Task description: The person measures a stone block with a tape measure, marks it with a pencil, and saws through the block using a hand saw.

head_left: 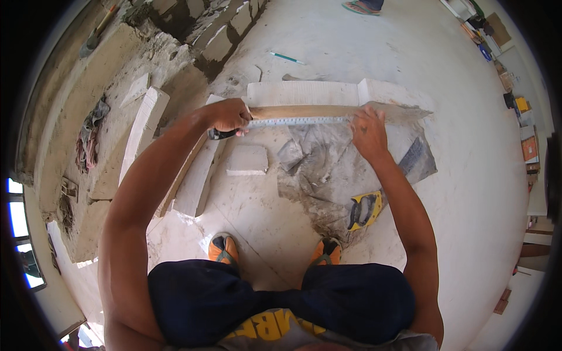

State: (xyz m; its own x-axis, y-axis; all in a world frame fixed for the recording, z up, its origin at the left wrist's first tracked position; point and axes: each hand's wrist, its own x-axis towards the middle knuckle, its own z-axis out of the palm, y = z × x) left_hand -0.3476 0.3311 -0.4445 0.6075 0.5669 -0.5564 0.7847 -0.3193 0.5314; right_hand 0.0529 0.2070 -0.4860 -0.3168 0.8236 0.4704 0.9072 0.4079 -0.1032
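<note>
A pale tape measure blade (298, 121) is stretched along the near side of a long white block (304, 93), just below a wooden strip (304, 111). My left hand (227, 115) is closed at the blade's left end, by the dark case (222, 134). At the other end, the fingers of my right hand (370, 133) pinch the blade, touching the block's near side. Another white block (392, 95) meets the long one at the right. Beneath my right hand a crumpled grey plastic sheet (319, 169) lies on the floor.
A saw with a yellow and black handle (365, 210) lies on the sheet. White slabs (202, 175) and a small block (247, 159) are at the left. A green pencil (287, 58) lies beyond. Another person's sandalled foot (362, 7) stands at the far edge. Rough masonry (170, 64) rises left.
</note>
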